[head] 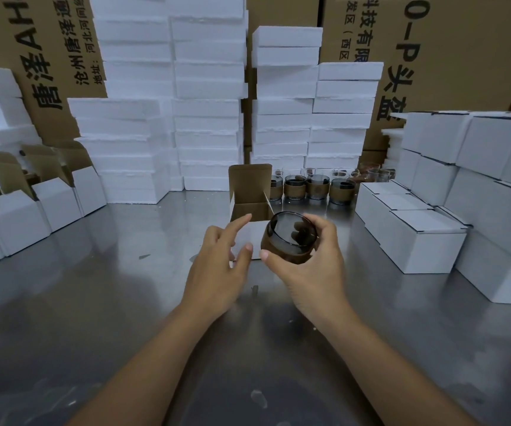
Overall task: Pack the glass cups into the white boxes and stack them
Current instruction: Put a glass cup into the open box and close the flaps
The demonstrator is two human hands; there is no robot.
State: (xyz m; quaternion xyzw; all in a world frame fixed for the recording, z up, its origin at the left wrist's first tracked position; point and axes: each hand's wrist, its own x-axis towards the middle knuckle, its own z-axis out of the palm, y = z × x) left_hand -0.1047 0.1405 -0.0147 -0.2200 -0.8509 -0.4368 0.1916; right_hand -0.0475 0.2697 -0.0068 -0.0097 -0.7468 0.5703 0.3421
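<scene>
My right hand (pixel 315 265) grips a dark glass cup (pixel 291 236) with a brown sleeve, tilted so its mouth faces me, just in front of an open white box (pixel 249 207) whose brown-lined lid stands up. My left hand (pixel 220 269) hovers to the left of the cup with fingers spread, its index finger over the box's front edge, holding nothing. Several more sleeved glass cups (pixel 317 187) stand in a row behind the box, to its right.
Closed white boxes (pixel 417 238) are stacked at the right. Open empty boxes (pixel 26 210) line the left. White foam stacks (pixel 208 118) and brown cartons (pixel 451 56) wall the back. The metal table (pixel 125 318) stretches toward me.
</scene>
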